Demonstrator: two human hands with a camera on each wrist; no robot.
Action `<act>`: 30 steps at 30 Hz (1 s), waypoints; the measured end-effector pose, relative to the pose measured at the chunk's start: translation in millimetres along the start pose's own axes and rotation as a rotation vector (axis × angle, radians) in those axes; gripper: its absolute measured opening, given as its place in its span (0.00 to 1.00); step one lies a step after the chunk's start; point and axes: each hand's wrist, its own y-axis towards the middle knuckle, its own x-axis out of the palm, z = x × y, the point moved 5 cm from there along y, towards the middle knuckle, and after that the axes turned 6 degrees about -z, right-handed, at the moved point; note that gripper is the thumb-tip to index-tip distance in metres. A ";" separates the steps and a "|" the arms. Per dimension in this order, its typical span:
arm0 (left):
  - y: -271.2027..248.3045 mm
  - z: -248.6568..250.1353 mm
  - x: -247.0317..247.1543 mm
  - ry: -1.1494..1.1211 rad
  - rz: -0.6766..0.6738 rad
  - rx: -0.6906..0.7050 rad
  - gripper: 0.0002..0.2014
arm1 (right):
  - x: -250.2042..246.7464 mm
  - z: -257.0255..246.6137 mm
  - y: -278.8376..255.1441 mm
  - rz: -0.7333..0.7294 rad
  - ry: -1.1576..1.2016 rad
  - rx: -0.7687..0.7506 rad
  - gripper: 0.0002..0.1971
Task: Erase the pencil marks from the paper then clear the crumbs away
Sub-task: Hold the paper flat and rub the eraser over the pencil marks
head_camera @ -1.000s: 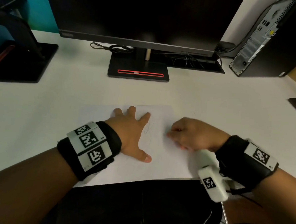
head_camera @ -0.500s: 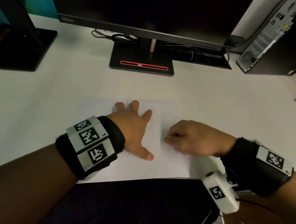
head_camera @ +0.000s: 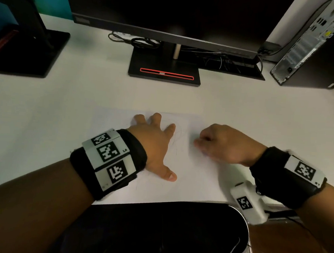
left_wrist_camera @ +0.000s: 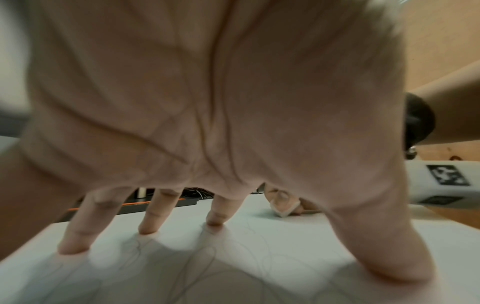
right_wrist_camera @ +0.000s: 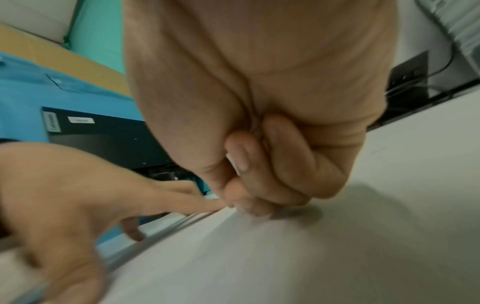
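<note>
A white sheet of paper (head_camera: 194, 179) lies on the white desk near its front edge. Faint pencil marks (head_camera: 176, 140) curl between my two hands; they also show under my palm as pencil marks (left_wrist_camera: 202, 265). My left hand (head_camera: 155, 143) lies flat on the paper with fingers spread, fingertips (left_wrist_camera: 146, 229) pressing down. My right hand (head_camera: 219, 144) is curled into a fist to the right of the marks and pinches a small white eraser (left_wrist_camera: 284, 210) against the paper. From the right wrist the eraser (right_wrist_camera: 232, 162) barely shows between thumb and fingers.
A monitor stand (head_camera: 164, 69) with a red stripe sits behind the paper. A second black stand (head_camera: 28, 51) is at the back left, a computer tower (head_camera: 312, 43) at the back right, cables (head_camera: 225, 61) between them. A black chair seat (head_camera: 155, 231) lies below the desk edge.
My right hand with the eraser has shifted slightly right and back along the paper. My left hand stays pressed in place. The head view has tilted a little.
</note>
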 end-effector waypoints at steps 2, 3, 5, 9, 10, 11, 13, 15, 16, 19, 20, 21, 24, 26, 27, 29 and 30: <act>-0.5 0.0 0.7 -0.006 -0.004 0.007 0.66 | 13.1 -9.3 -4.1 -0.093 -0.044 -0.056 0.21; 0.0 -0.1 0.6 -0.005 -0.004 0.007 0.66 | 15.3 -9.8 -4.5 -0.123 -0.022 -0.059 0.21; 0.1 -0.1 0.3 0.002 -0.004 0.003 0.66 | 5.5 0.2 2.5 -0.074 0.036 -0.006 0.21; -0.4 0.3 0.1 0.008 0.001 -0.001 0.66 | -2.1 0.3 4.3 -0.009 0.006 0.002 0.21; -0.5 0.3 0.3 0.006 0.000 0.000 0.66 | 4.0 -5.1 2.4 -0.056 -0.030 -0.037 0.21; -0.2 0.4 0.5 0.003 -0.002 0.002 0.66 | 9.6 -9.3 0.0 -0.115 -0.045 -0.064 0.21; 0.5 -0.1 0.6 0.003 -0.006 0.002 0.66 | 8.4 -5.2 1.0 -0.161 -0.021 -0.052 0.21; 0.5 -0.4 1.0 0.005 -0.004 0.003 0.66 | -5.5 5.8 6.9 -0.089 0.002 -0.005 0.21; 0.4 -0.3 1.4 0.004 -0.002 0.005 0.66 | -9.7 7.7 7.0 -0.057 -0.012 -0.001 0.21; 0.2 -1.2 2.0 -0.001 -0.003 0.007 0.67 | 2.7 -5.9 0.1 -0.118 -0.126 -0.088 0.20; 0.1 -1.1 2.4 -0.003 -0.004 0.009 0.67 | 9.7 -12.0 -3.6 -0.166 -0.146 -0.119 0.20; 0.8 -1.0 2.1 -0.002 -0.002 0.010 0.67 | 12.6 -14.6 -5.3 -0.195 -0.149 -0.132 0.21; 0.6 -0.7 2.2 0.003 -0.002 0.006 0.66 | -4.0 0.0 3.4 -0.109 -0.082 -0.049 0.21; 0.6 -1.0 2.0 0.005 -0.004 0.003 0.66 | -9.6 0.7 4.2 -0.042 -0.085 -0.028 0.21; 0.6 -1.2 2.0 0.004 -0.003 0.004 0.66 | -4.6 -4.8 2.9 -0.044 -0.113 -0.051 0.21; 1.6 -0.8 2.5 -0.001 -0.003 0.005 0.67 | 12.1 -20.5 -1.7 -0.093 -0.179 -0.132 0.22; 2.3 -0.6 2.0 0.000 -0.001 0.005 0.67 | 16.8 -25.5 -2.8 -0.118 -0.184 -0.154 0.22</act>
